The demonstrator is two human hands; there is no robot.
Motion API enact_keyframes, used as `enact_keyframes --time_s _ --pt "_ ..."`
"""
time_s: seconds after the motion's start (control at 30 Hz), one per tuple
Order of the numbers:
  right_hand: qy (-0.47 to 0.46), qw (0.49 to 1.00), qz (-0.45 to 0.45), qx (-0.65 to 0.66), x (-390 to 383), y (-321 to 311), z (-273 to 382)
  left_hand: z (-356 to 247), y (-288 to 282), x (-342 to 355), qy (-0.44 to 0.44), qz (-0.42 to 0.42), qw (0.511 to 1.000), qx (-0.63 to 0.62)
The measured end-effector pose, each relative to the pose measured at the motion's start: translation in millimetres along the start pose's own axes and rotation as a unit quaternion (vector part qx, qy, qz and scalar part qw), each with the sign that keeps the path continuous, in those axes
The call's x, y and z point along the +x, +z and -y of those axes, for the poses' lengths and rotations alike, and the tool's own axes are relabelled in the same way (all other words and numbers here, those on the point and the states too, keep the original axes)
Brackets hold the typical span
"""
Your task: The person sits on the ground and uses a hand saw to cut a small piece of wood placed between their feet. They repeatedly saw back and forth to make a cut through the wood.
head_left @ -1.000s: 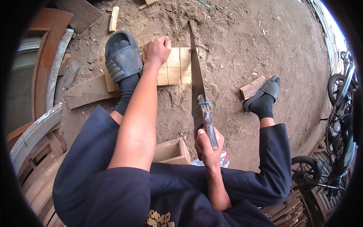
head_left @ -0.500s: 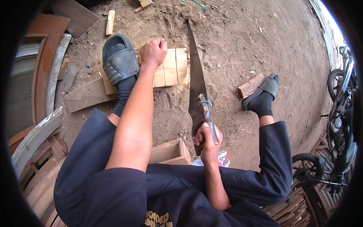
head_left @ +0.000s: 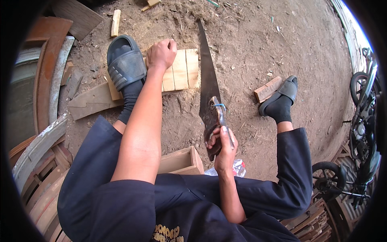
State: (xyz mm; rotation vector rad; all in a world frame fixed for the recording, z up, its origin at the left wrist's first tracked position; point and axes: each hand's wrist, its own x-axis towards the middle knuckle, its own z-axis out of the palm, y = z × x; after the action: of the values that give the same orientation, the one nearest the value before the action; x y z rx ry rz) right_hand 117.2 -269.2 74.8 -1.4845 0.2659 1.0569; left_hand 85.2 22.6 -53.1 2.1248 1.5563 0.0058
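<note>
My right hand grips the dark, worn handle of a handsaw. A bit of blue tie is wrapped near the top of that handle. The long blade points away from me, its toothed edge facing left, just beside the right end of a pale wooden board. Several dark lines run across this board. My left hand is closed over the board's far edge, with its fingertips hidden. My left foot, in a black slide sandal, rests on the board's left part.
Beneath the board lies a greyish plank. An open wooden box sits between my legs. Near my right foot is a small wood block. A wooden frame leans at the left; a motorcycle stands at the right.
My right hand and the saw have shifted slightly away from me, along the board's end. My left hand and foot keep their place on the board.
</note>
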Motion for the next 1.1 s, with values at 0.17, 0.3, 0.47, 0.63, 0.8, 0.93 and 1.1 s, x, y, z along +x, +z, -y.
enact_keyframes --time_s 0.17,0.3,0.47,0.63,0.8,0.93,1.1 --pt "-0.038 0.998 0.028 0.040 -0.7 -7.0 -3.1 -1.3 -2.1 0.3 -0.015 0.023 1.000 -0.007" --pt "-0.124 0.992 0.037 0.010 -0.7 -3.2 -7.6 -3.3 -3.5 -0.8 -0.013 0.013 1.000 0.000" --pt "-0.183 0.978 0.020 -0.094 30.5 20.6 -34.8 1.4 -0.1 1.9 0.005 0.003 1.000 -0.013" --pt "-0.225 0.964 0.043 -0.136 61.5 33.8 -57.9 0.1 1.5 1.9 0.002 -0.002 1.000 -0.007" --pt "-0.251 0.953 0.023 -0.166 70.1 43.1 -59.5 -0.6 -1.7 1.7 -0.007 0.006 1.000 -0.003" --pt "-0.269 0.930 0.027 -0.248 56.4 58.7 -51.5 0.4 -3.0 1.8 -0.005 0.011 1.000 -0.001" --pt "-0.272 0.924 0.027 -0.266 49.3 25.9 -83.1 -2.9 -4.6 0.8 -0.002 0.029 1.000 -0.005"
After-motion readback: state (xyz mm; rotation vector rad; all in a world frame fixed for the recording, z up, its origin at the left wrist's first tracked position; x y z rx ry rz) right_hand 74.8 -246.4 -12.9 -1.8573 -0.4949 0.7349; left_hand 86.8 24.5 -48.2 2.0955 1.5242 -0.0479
